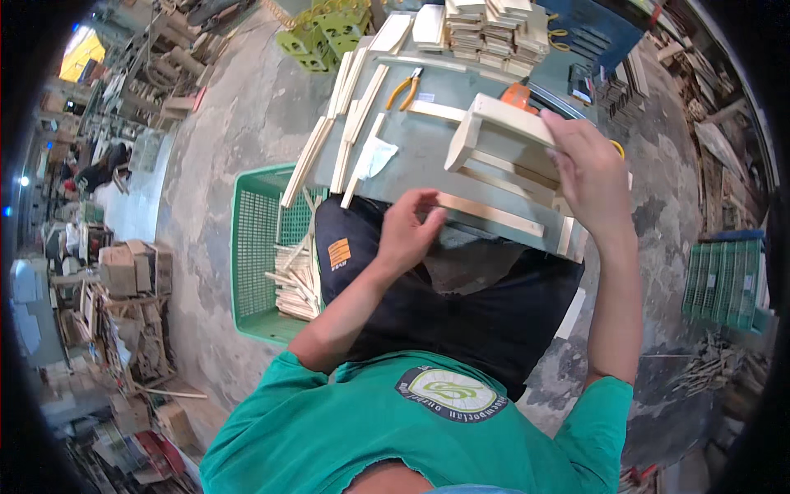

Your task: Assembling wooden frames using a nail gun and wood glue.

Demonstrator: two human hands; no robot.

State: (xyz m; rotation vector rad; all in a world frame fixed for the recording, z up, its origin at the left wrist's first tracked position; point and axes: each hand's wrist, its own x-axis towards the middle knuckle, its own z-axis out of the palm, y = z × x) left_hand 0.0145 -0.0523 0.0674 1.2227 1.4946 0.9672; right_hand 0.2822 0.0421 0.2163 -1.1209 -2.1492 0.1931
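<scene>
My right hand (591,169) grips the upper right part of a pale wooden frame (502,113), which stands tilted over the worktable. Its fingers close over the frame's top board and hide that corner. At the table's near edge, my left hand (409,232) has its thumb and fingers closed at the left end of a thin wooden strip (494,215). The strip's other end points right, below the frame. Behind the frame, partly covered by it, sits an orange tool (518,97). Yellow-handled pliers (404,89) lie on the table left of the frame.
Long wooden strips (306,160) lie along the table's left side. Stacked short boards (498,37) fill its far end. A green crate (247,247) with loose sticks stands on the floor at my left. Green crates (724,280) are stacked at far right.
</scene>
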